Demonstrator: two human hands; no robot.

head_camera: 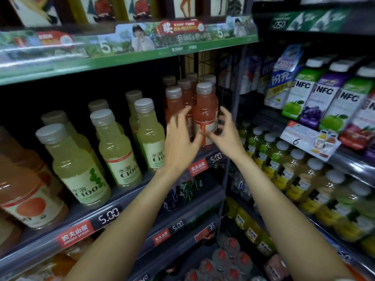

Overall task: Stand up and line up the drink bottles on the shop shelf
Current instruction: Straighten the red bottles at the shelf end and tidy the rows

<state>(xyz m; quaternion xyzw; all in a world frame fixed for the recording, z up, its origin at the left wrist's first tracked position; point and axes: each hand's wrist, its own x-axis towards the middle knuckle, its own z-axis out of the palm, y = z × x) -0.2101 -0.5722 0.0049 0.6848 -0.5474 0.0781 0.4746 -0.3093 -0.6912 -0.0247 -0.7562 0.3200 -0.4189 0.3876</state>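
Labels first. Pale green bottles read "C100" under two Chinese characters. Shelf-edge strip carries "5.00" tags and red brand tags in Chinese. The carton row on the next unit reads "NFC", with green apple and grape pictures. A hanging card shows a handwritten "6". The header above shows a large "5"; the top right tag reads "050".

Contents: grey-capped clear bottles, all upright. Yellow-green drink in the middle rows, pink-red drink in the cluster at the shelf's right end, orange drink at far left. Right unit, lower shelf: rows of small white-capped bottles with yellow-green juice. Red-capped bottles sit at the bottom.

Our hands flank the front pink bottle, upright at the shelf's front edge beside the wire divider. Left hand: fingers spread, motion-blurred, just beside the label; contact unclear. Right hand: fingers loosely curved at the label's right side; whether they pinch it, we cannot tell.

Dark shelving, dim shop aisle.
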